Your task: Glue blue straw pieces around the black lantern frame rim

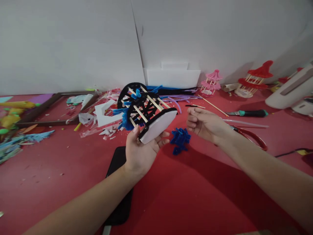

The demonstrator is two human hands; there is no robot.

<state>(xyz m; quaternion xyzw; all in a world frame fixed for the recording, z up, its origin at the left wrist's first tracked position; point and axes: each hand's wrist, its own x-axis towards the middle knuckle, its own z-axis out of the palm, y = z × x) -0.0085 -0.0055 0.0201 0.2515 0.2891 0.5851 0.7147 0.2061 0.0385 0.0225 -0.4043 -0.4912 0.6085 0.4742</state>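
Note:
My left hand (143, 153) grips a model tower (158, 111) made of pale sticks and black fuzzy pipe-cleaner rings. The tower is tilted, its white base disc (160, 127) turned towards me. Tufts of blue pipe cleaner cling to its left side and upper rungs. To the right, my right hand (202, 122) is closed in a pinch, apart from the tower; whatever its fingertips hold, if anything, I cannot make out. Between the two hands lies a pile of short dark-blue pipe-cleaner pieces (180, 138) on the red table (171, 202).
A black phone (119, 202) lies under my left forearm. Scraps of white foam (105, 112) and long pipe cleaners (176, 91) lie behind. A pink tower (211, 83), a red tower (254, 80), a utility knife (254, 113), red-handled pliers (256, 138) and a glue gun (290, 86) occupy the right.

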